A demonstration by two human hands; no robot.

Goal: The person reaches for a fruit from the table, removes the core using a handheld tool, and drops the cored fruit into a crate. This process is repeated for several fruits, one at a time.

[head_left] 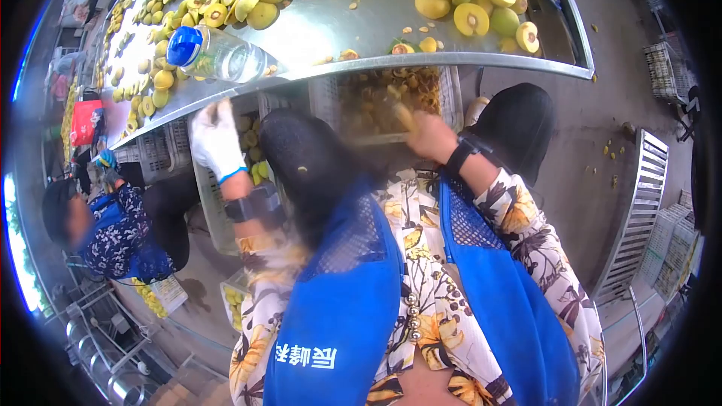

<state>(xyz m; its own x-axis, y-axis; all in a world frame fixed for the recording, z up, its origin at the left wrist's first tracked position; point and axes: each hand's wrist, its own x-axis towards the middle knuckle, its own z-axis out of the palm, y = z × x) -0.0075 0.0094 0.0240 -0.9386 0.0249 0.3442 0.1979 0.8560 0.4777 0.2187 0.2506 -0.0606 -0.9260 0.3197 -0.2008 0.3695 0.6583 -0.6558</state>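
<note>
My left hand point(216, 135), in a white glove, is raised just under the table's front edge at the left. Its fingers are pressed together, and whatever they may hold is hidden. My right hand point(432, 137) is bare and wrapped round a tool with a yellowish handle point(404, 116), blurred by motion. Beneath that tool is a crate point(451, 98) with brown and orange fruit scraps point(391, 90). On the metal table point(323, 37) lie many yellow-green fruits, several of them cut in half point(471, 20). A clear bottle point(229, 56) with a blue cap lies on its side there.
The table's raised rim point(421, 61) runs across above my knees. Below my left hand stands a crate point(214, 210) with green fruit. A co-worker point(124, 225) sits at the left. A slatted metal rack point(639, 203) and stacked crates point(669, 248) stand at the right.
</note>
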